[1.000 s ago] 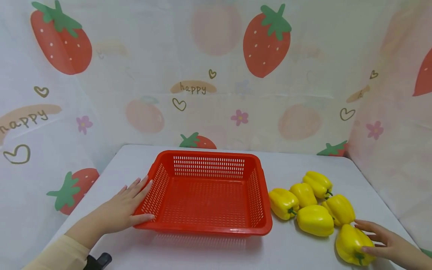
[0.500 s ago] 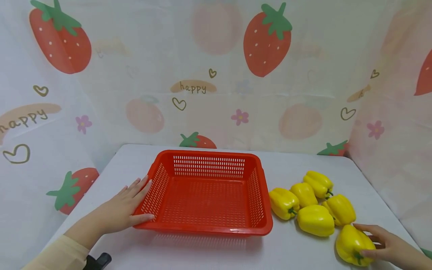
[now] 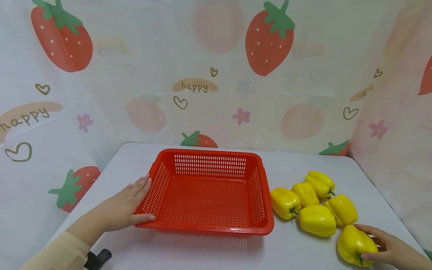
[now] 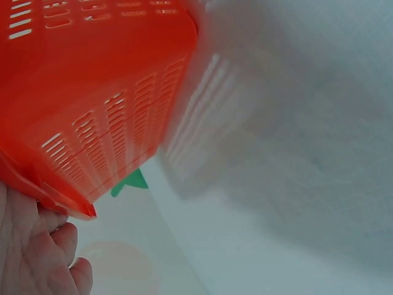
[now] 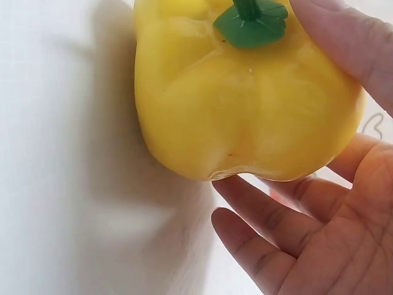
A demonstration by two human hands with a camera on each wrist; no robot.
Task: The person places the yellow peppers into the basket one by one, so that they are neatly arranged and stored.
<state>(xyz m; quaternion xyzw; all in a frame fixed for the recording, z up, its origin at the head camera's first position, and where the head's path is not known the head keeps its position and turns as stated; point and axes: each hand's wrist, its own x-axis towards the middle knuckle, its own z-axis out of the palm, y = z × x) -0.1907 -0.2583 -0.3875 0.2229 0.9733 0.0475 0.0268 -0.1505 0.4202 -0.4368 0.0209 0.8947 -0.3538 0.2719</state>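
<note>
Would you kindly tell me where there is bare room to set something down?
The table is bare in front of the basket, left of the front pepper, and behind the other five peppers. The basket's inside is bare too. Crowded: among those five and by the right hand.

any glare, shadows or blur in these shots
Head view: fairly even light, with a soft shadow and streaks of light under the near side of the red basket; left wrist view: dimmer, with blurred streaks and a broad soft-edged shadow on the white tabletop; right wrist view: brighter, pale sheen on the yellow pepper in the right hand, soft shadow beside it.
</note>
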